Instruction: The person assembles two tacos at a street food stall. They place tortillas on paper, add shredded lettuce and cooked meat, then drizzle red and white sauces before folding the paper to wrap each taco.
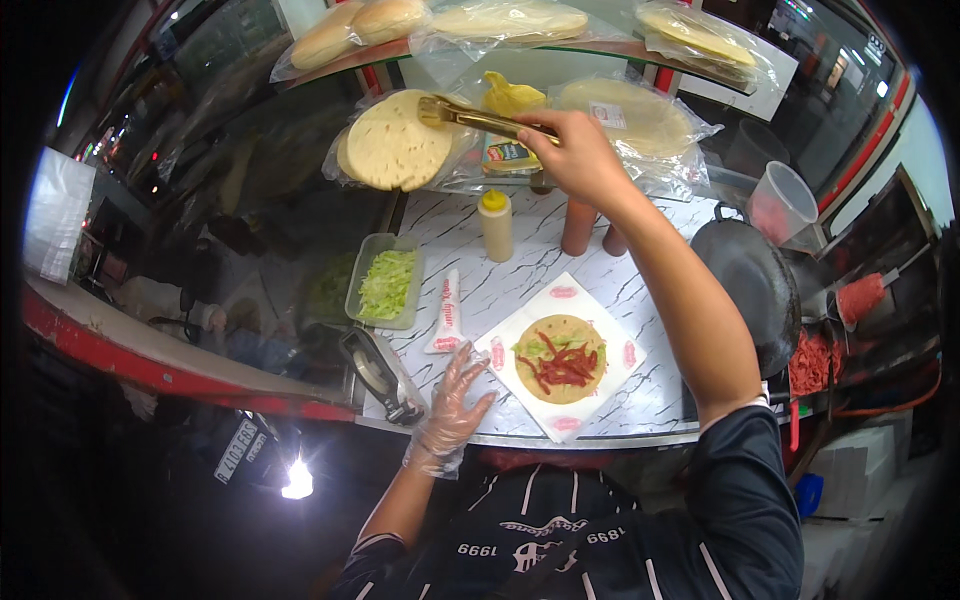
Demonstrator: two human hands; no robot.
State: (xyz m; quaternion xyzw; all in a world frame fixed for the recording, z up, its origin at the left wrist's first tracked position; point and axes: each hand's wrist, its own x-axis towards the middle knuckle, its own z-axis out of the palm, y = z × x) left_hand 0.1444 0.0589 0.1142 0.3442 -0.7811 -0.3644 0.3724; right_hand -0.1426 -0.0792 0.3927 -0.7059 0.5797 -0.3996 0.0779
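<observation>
Right hand (578, 152) gripped metal tongs (478, 117), pinching a round flatbread (398, 140) above the bagged stack at counter's back. Gloved left hand (452, 402), fingers spread, rested on front edge beside paper (620, 375) w/ filled flatbread (560, 358).

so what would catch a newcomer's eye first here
Probably the right hand stretched to the far shelf, holding metal tongs that pinch a pale round flatbread. Next, the filled flatbread on white paper at the counter's near edge, topped with red strips and lettuce. The gloved left hand rests beside it.
</observation>
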